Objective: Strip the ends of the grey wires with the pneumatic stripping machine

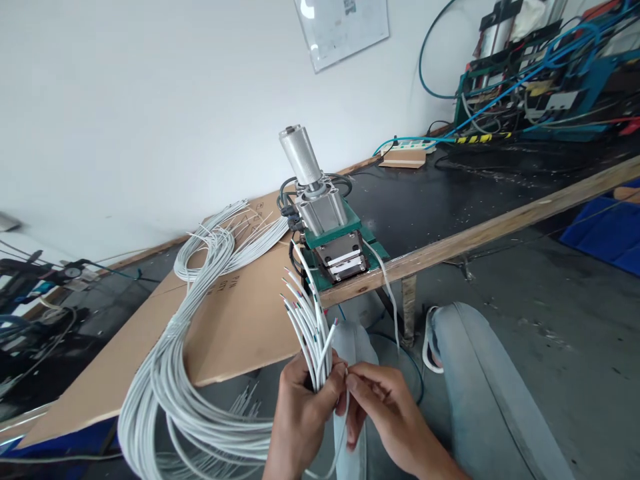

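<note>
My left hand is wrapped round a bundle of white cables, whose cut ends fan upward with small coloured wire tips. Close beside it, my right hand pinches a single white cable between thumb and fingertips, near the left thumb. That cable hangs down and curves below the hands. From the left hand the bundle runs left in a thick loop and up to a coil on cardboard. Beyond the hands stands a small pneumatic press with a silver cylinder and a green base.
The cardboard sheet covers the bench's left part. A wooden edge borders the black tabletop. Machinery with blue hoses stands at the far right, more equipment at the left. My knees are below the bench edge.
</note>
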